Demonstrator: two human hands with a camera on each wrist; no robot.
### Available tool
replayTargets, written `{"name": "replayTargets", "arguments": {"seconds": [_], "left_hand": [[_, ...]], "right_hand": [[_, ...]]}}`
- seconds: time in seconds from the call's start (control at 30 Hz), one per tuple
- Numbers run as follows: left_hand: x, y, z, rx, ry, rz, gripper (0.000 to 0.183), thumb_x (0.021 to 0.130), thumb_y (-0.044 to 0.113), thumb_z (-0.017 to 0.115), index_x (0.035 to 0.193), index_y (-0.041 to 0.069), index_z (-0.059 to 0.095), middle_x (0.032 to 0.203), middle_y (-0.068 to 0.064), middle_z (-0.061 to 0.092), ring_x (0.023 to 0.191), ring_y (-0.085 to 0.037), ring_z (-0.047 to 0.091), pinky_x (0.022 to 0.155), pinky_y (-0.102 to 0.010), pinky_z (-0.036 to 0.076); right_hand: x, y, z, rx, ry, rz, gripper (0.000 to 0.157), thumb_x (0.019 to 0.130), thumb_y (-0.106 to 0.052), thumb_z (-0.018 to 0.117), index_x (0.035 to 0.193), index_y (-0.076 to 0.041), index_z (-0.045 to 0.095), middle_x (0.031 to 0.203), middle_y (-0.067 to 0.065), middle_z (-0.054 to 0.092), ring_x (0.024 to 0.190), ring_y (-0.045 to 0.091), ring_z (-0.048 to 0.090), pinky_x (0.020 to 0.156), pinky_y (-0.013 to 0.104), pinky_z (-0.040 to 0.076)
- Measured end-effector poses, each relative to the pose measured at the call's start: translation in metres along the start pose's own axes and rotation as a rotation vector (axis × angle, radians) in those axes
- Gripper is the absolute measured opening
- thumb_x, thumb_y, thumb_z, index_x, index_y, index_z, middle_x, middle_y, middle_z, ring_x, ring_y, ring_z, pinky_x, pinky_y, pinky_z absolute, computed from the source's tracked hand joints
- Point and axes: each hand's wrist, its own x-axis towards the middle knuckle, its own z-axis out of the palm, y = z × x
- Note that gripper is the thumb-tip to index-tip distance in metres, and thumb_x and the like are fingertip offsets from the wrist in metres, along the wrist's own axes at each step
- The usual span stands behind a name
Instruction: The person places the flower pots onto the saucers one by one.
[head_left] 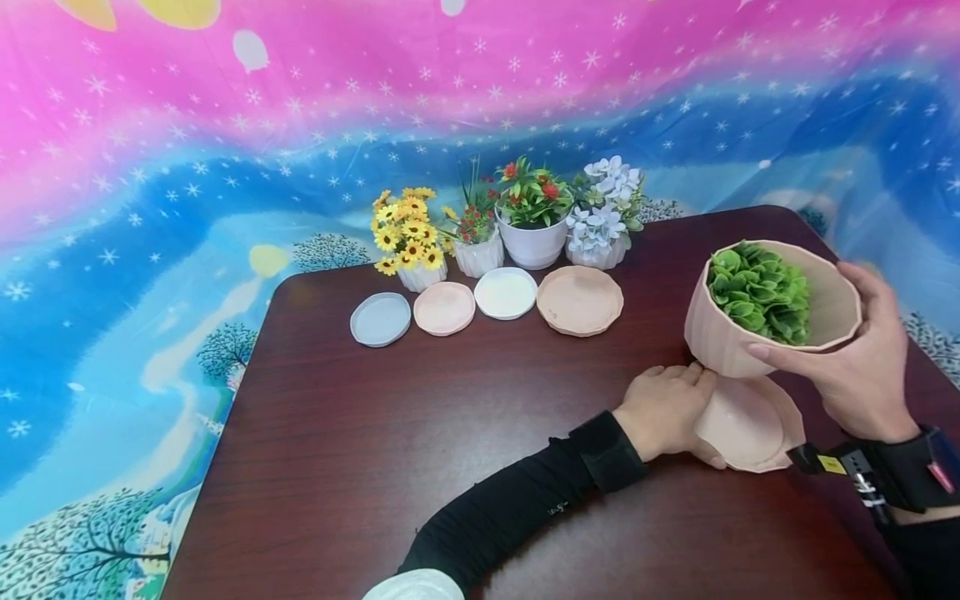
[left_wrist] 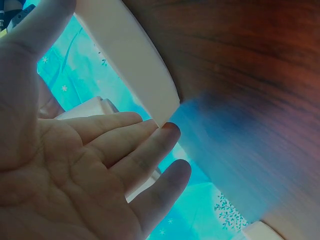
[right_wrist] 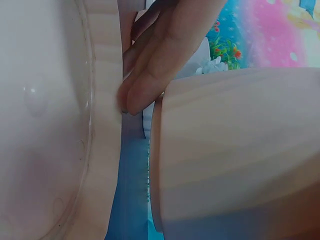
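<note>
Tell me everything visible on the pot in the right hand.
The pot is pale pinkish beige, with a fluted, matte wall that looks like plastic or ceramic, and an angular, many-sided rim. Leafy greenery fills its left part, leaving bare inner wall at right. It is held off the table, just above a saucer, opening upward. The right hand grips its right side near the rim. Left fingers are beside its base; contact is unclear.
</note>
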Motion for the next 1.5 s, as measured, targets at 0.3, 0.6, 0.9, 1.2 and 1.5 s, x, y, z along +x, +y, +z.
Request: {"name": "replayTargets", "arguments": {"seconds": [0.3, 0.6, 0.9, 1.2, 1.5], "left_hand": [[0.0, 0.0, 0.001, -0.006, 0.0, -0.007, 0.11, 0.071, 0.089, 0.075, 0.16, 0.032, 0.043, 0.161, 0.016, 0.044, 0.142, -0.001, 0.045, 0.112, -0.022, 0.037], [-0.001, 0.0, 0.002, -0.001, -0.002, -0.01, 0.111, 0.072, 0.09, 0.074, 0.161, 0.032, 0.042, 0.162, 0.015, 0.044, 0.143, -0.001, 0.044, 0.112, -0.023, 0.037], [-0.001, 0.0, 0.002, -0.003, -0.012, -0.007, 0.114, 0.072, 0.09, 0.073, 0.164, 0.032, 0.038, 0.165, 0.014, 0.041, 0.147, -0.001, 0.041, 0.114, -0.024, 0.036], [-0.001, 0.001, 0.002, 0.012, -0.007, -0.012, 0.113, 0.071, 0.091, 0.073, 0.163, 0.032, 0.041, 0.165, 0.014, 0.041, 0.147, -0.001, 0.041, 0.113, -0.023, 0.037], [0.001, -0.001, 0.002, 0.021, -0.01, -0.013, 0.118, 0.071, 0.092, 0.072, 0.166, 0.031, 0.036, 0.167, 0.014, 0.039, 0.148, -0.001, 0.04, 0.113, -0.024, 0.037]], "right_hand": [[-0.007, -0.001, -0.002, 0.126, 0.0, -0.008, 0.116, 0.058, 0.041, 0.072, 0.159, -0.007, 0.04, 0.156, 0.008, 0.039, 0.13, 0.018, 0.044, 0.094, 0.014, 0.047], [-0.011, -0.004, -0.005, -0.02, 0.018, -0.005, 0.117, 0.058, 0.036, 0.075, 0.16, -0.009, 0.038, 0.162, 0.007, 0.036, 0.135, 0.017, 0.043, 0.099, 0.013, 0.043], [-0.016, -0.006, -0.009, 0.035, 0.023, 0.0, 0.119, 0.056, 0.04, 0.072, 0.16, -0.008, 0.04, 0.162, 0.008, 0.038, 0.136, 0.019, 0.044, 0.096, 0.013, 0.046], [-0.02, -0.007, -0.015, 0.154, 0.009, -0.005, 0.119, 0.054, 0.044, 0.07, 0.159, -0.006, 0.042, 0.156, 0.012, 0.046, 0.132, 0.02, 0.048, 0.092, 0.015, 0.05], [-0.025, -0.007, -0.019, 0.181, 0.01, 0.056, 0.118, 0.06, 0.041, 0.072, 0.16, -0.009, 0.036, 0.157, 0.008, 0.038, 0.131, 0.017, 0.047, 0.089, 0.012, 0.051]]}}
